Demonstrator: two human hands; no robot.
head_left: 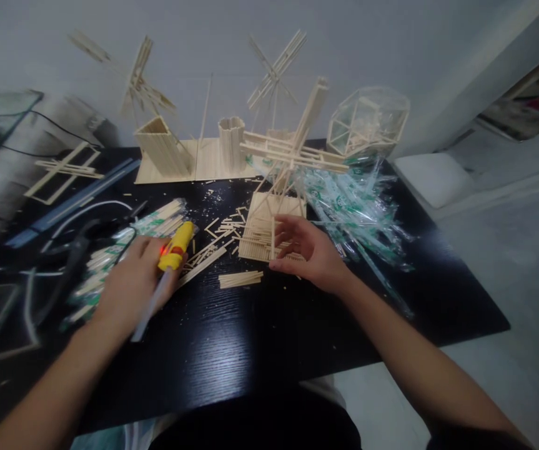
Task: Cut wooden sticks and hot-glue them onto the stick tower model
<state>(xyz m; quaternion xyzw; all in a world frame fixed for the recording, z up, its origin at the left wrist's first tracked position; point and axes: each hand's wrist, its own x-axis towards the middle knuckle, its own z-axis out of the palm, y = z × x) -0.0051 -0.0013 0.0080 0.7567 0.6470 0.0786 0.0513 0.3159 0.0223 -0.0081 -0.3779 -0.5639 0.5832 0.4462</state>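
L hand (pixel 131 281) clamped on yellow glue gun (pixel 175 247). R hand (pixel 309 253), fingers apart, rests on stick frame (pixel 262 228) on black surface (pixel 250 337), w/ loose sticks (pixel 240 279) near.

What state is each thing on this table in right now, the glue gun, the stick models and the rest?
Glue gun: gripped in the left hand, red light on.
Stick frame: standing on its base, right hand open, touching it.
Loose sticks: lying flat, scattered.
Windmill: upright at the back.
Dome: upright, whole.
Wrappers: heaped loosely.
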